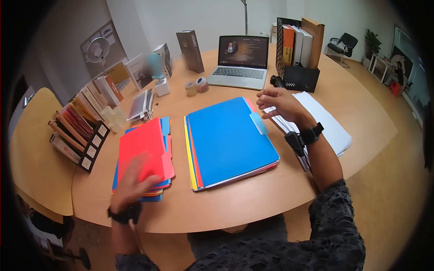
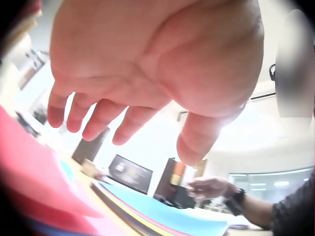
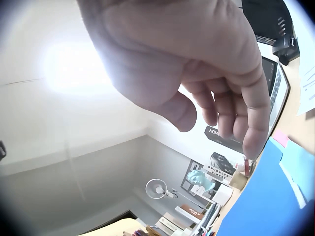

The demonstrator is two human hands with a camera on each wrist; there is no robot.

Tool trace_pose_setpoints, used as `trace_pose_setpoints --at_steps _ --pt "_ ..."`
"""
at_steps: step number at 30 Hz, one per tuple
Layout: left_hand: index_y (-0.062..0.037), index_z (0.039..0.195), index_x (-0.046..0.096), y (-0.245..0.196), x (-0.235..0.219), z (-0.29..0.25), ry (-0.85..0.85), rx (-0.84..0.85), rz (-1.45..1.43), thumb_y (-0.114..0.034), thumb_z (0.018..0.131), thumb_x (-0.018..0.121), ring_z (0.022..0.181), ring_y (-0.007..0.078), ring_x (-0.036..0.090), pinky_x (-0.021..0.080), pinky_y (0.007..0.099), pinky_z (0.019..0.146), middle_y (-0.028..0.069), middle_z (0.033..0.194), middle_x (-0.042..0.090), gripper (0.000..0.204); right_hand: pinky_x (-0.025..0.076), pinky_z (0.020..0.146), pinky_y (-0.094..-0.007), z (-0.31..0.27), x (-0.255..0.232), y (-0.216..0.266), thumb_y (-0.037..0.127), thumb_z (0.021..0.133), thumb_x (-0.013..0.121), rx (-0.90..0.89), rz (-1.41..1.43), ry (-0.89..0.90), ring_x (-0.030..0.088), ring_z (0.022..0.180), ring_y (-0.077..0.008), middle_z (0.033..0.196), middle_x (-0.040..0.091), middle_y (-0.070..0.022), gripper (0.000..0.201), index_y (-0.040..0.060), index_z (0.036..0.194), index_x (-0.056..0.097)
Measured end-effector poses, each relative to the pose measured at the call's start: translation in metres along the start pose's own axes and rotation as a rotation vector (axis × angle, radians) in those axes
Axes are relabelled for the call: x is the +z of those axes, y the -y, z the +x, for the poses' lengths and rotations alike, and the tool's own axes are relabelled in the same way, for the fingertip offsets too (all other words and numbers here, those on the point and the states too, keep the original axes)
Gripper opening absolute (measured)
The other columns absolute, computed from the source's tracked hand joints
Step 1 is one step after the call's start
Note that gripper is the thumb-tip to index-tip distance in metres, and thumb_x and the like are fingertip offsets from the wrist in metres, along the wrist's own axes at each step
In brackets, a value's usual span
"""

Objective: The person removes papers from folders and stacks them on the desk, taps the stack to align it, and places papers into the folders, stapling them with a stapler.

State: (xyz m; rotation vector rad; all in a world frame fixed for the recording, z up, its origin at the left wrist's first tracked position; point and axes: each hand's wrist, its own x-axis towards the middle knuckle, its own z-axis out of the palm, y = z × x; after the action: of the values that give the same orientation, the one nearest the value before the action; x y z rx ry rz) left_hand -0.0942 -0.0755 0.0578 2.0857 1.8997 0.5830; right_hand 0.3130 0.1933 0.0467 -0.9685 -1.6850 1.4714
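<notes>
A stack of folders, blue (image 1: 230,144) on top with yellow, red and white edges below, lies mid-table. To its left is a second stack topped by a red folder (image 1: 142,144). My left hand (image 1: 133,183), blurred, is over the near part of the red folder; in the left wrist view its fingers (image 2: 98,118) are spread and hold nothing. Above the right edge of the blue stack hangs my right hand (image 1: 282,104), fingers loosely bent, holding nothing, near white papers (image 1: 327,122). Whether the left hand touches the red folder I cannot tell.
An open laptop (image 1: 239,72) stands at the back, with a black book holder (image 1: 300,79) to its right. Tape rolls (image 1: 191,89), a small bust (image 1: 155,65) and a pouch (image 1: 140,106) sit back left. A rack of files (image 1: 92,147) stands at the far left.
</notes>
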Motion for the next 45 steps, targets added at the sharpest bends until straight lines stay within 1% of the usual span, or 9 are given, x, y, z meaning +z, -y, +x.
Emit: trace_pose_setpoints --at_steps 3,5,11,21,33,35,38,41,45 --pt "0.0033 0.136 0.048 -0.047 0.059 0.059 0.094 0.349 0.003 -0.044 0.083 0.071 0.130 0.0424 0.042 0.035 0.0483 0.108 0.0263 0.140 0.045 0.074 0.061 0.077 -0.0355 0.002 0.005 -0.003 0.020 0.097 0.059 0.037 -0.039 0.044 0.061 0.095 -0.0165 0.102 0.061 -0.0093 0.032 -0.0022 0.120 0.056" --pt "0.0026 0.139 0.045 -0.078 0.090 0.077 0.237 0.222 0.195 -0.058 0.081 0.069 0.137 0.0475 0.032 0.029 0.0504 0.113 0.0324 0.145 0.037 0.088 0.060 0.078 -0.0357 0.000 0.008 -0.006 0.023 0.096 0.060 0.028 -0.040 0.058 0.061 0.095 -0.0159 0.103 0.061 -0.0092 0.036 -0.0026 0.121 0.056" --pt "0.0019 0.142 0.042 -0.093 0.123 0.086 0.210 0.185 0.283 -0.069 0.075 0.068 0.139 0.0558 0.022 0.027 0.0590 0.111 0.0354 0.148 0.031 0.100 0.057 0.074 -0.0313 0.010 0.007 -0.028 0.023 0.096 0.061 0.074 -0.145 0.055 0.060 0.095 -0.0153 0.103 0.062 -0.0081 0.033 -0.0013 0.118 0.058" --pt "0.0040 0.141 0.043 -0.080 0.116 0.081 0.206 0.113 0.135 -0.066 0.075 0.071 0.143 0.0488 0.023 0.024 0.0503 0.116 0.0354 0.149 0.029 0.100 0.057 0.070 -0.0308 0.016 0.016 -0.042 0.017 0.095 0.060 0.161 -0.032 0.052 0.056 0.085 -0.0138 0.096 0.059 -0.0066 0.025 -0.0029 0.110 0.060" --pt "0.0060 0.124 0.057 -0.072 0.110 0.076 0.125 0.238 0.156 -0.046 0.082 0.073 0.134 0.0477 0.040 0.037 0.0486 0.109 0.0325 0.137 0.048 0.069 0.059 0.077 -0.0364 0.014 0.020 -0.037 0.016 0.096 0.056 0.204 -0.064 0.037 0.056 0.089 -0.0144 0.098 0.058 -0.0060 0.027 -0.0026 0.116 0.058" --pt "0.0060 0.106 0.062 -0.074 0.107 0.076 0.138 0.402 0.200 -0.029 0.086 0.071 0.114 0.0457 0.057 0.049 0.0466 0.094 0.0288 0.119 0.060 0.041 0.059 0.076 -0.0364 0.016 0.021 -0.039 0.016 0.096 0.056 0.210 -0.074 0.039 0.056 0.089 -0.0142 0.098 0.058 -0.0057 0.027 -0.0023 0.116 0.058" --pt "0.0042 0.093 0.060 -0.079 0.109 0.074 0.125 0.352 0.142 -0.015 0.086 0.068 0.091 0.0412 0.064 0.054 0.0446 0.077 0.0244 0.100 0.064 0.022 0.059 0.076 -0.0364 0.015 0.020 -0.038 0.017 0.096 0.057 0.202 -0.072 0.027 0.056 0.089 -0.0138 0.097 0.057 -0.0053 0.027 -0.0023 0.115 0.058" --pt "0.0014 0.081 0.050 -0.074 0.112 0.071 -0.019 0.396 0.012 -0.009 0.085 0.061 0.074 0.0404 0.060 0.050 0.0468 0.067 0.0220 0.082 0.058 0.015 0.059 0.076 -0.0370 0.014 0.018 -0.038 0.017 0.096 0.057 0.196 -0.082 0.027 0.055 0.088 -0.0140 0.097 0.057 -0.0052 0.027 -0.0022 0.115 0.058" --pt "0.0007 0.083 0.049 -0.082 0.103 0.071 -0.079 0.291 -0.072 -0.005 0.082 0.060 0.074 0.0415 0.059 0.049 0.0484 0.067 0.0225 0.082 0.057 0.012 0.061 0.073 -0.0388 0.019 0.016 -0.046 0.017 0.095 0.059 0.181 -0.041 0.013 0.055 0.088 -0.0171 0.099 0.055 -0.0096 0.031 -0.0075 0.114 0.057"
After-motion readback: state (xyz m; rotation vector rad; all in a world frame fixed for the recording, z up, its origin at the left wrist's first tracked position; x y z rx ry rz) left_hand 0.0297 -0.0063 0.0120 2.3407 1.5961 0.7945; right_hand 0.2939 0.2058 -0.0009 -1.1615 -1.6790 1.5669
